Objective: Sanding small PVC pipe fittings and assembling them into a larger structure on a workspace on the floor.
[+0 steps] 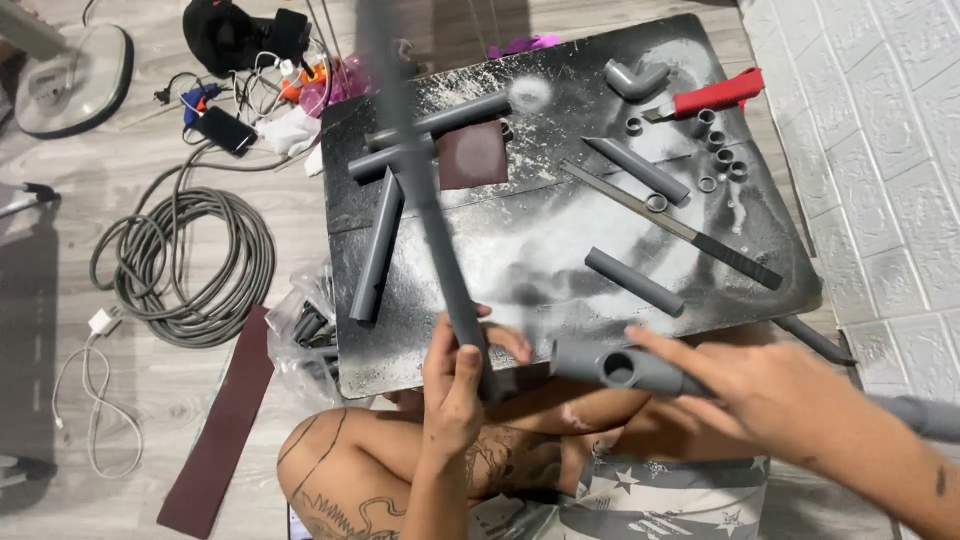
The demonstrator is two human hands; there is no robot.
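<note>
Left hand (455, 385) gripped long grey pipe (420, 190) upright; right hand (770, 385) closed round tee fitting (620, 368), socket turned toward pipe, likely for joining.

A dark phone screen (224, 130) lies on the floor, upper left.

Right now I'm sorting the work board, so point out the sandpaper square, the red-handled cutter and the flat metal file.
Sandpaper square (473, 155), head view, middle of its brown face.
Red-handled cutter (715, 95), head view, middle of the red handle.
Flat metal file (672, 226), head view, midway along the blade.
</note>
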